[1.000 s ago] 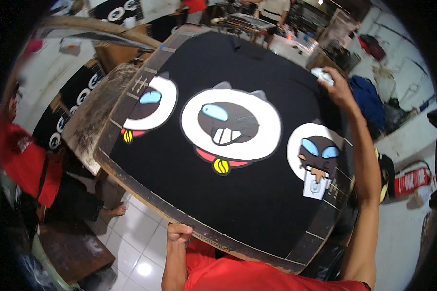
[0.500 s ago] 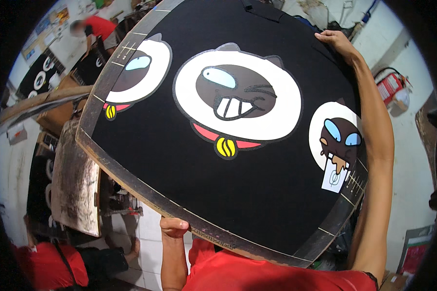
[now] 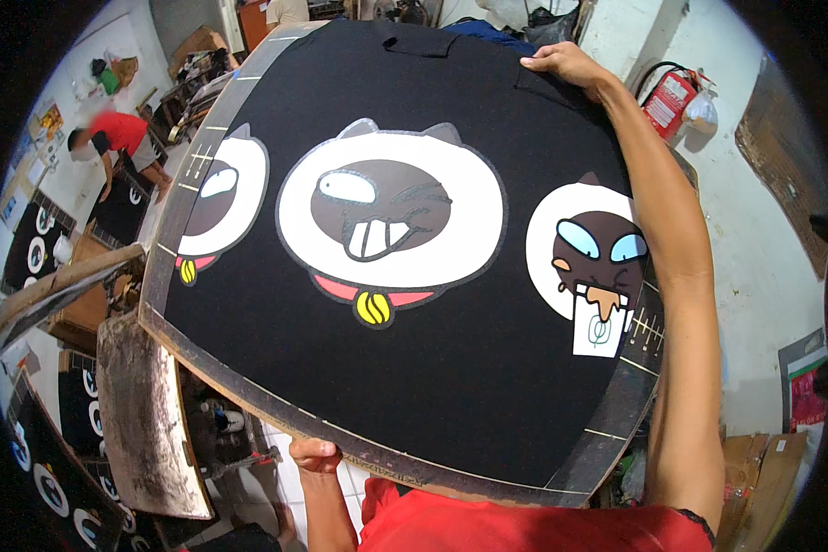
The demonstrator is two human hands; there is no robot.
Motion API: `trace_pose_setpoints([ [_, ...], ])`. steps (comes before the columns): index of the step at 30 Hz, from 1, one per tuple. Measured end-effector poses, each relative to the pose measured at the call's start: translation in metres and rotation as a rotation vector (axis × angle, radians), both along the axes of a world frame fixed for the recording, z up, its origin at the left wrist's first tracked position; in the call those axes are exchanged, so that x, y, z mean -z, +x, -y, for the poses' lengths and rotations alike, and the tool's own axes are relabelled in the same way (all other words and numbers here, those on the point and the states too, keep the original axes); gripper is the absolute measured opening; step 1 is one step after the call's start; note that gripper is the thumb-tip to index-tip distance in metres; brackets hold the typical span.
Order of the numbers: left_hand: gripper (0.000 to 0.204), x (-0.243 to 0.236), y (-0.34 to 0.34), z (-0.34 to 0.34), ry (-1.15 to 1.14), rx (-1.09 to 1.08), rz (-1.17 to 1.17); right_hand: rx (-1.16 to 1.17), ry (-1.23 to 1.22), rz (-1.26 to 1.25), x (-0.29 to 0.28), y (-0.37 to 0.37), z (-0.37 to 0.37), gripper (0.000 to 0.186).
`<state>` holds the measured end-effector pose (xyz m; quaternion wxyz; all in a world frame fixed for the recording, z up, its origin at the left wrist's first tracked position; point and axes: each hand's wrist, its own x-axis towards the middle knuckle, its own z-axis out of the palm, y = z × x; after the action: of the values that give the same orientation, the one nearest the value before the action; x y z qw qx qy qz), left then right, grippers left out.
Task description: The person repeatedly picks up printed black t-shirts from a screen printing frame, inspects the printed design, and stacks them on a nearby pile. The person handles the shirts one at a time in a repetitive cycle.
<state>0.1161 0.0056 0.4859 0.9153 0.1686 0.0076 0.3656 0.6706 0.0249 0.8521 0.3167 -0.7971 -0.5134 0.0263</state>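
Pinching the far edge of a black cloth [image 3: 469, 396], the right hand [image 3: 570, 67] has its grip closed; the left hand [image 3: 315, 456] clasps the board [image 3: 607, 451] beneath (I see cartoon faces [image 3: 478, 212] upward). Adjusting seems underway; the next move calls for even tension.

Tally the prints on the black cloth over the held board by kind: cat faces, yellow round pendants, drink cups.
Cat faces: 3 (left face, middle face, right face)
Yellow round pendants: 2 (left pendant, middle pendant)
Drink cups: 1 (white cup)
Total: 6
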Motion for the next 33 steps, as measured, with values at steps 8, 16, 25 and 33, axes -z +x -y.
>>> trace_pose_setpoints([
  [8,0.059,0.007,0.008,-0.004,0.046,-0.033,-0.037,-0.019,-0.003,0.069,-0.004,-0.001,0.003,0.029],
  [16,0.054,-0.013,0.010,-0.005,0.077,-0.009,-0.023,-0.026,-0.051,0.009,-0.010,0.001,0.001,0.027],
  [25,0.043,-0.021,0.007,-0.002,0.022,0.012,-0.057,0.003,-0.074,-0.031,-0.005,0.000,-0.003,0.026],
  [33,0.043,-0.026,0.018,-0.003,0.019,0.017,-0.112,-0.040,-0.015,-0.088,-0.008,0.007,0.002,0.026],
])
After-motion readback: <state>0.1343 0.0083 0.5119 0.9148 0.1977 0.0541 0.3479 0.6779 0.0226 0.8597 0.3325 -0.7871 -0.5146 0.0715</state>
